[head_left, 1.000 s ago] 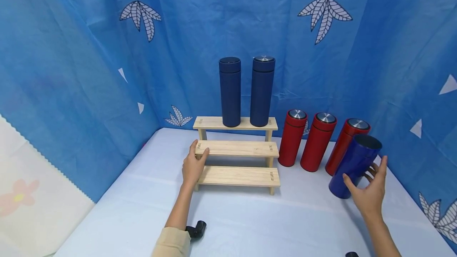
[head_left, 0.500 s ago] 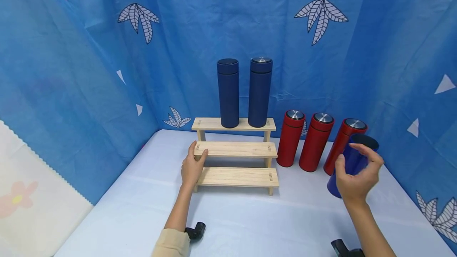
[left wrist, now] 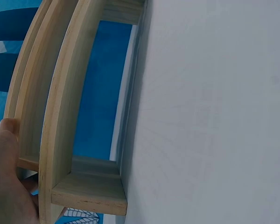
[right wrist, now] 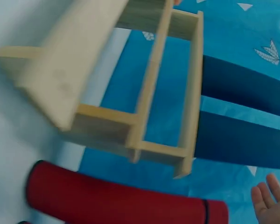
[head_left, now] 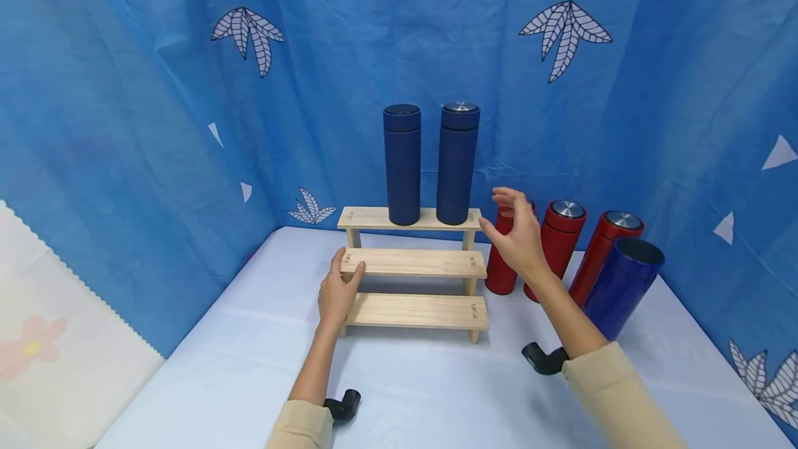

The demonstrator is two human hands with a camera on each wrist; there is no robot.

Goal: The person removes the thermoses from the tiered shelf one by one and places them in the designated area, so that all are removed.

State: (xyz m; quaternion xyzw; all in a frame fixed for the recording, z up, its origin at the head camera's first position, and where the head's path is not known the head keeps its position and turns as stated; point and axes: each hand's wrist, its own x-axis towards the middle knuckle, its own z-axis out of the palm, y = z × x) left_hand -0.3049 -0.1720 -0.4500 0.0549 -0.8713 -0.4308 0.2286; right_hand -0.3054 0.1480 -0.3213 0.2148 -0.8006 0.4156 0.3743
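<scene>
Right hand (head_left: 516, 234) left the blue flask (head_left: 620, 286), now near the red flask (head_left: 501, 262).

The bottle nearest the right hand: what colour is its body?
Red bottle, partly behind the right hand; head view shows it best.

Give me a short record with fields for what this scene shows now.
left hand: holds left end of the wooden step shelf
right hand: open, raised in front of the leftmost red flask, holds nothing
top step: two dark blue flasks, upright
table: three red flasks in a row, one lidless blue flask at right
</scene>
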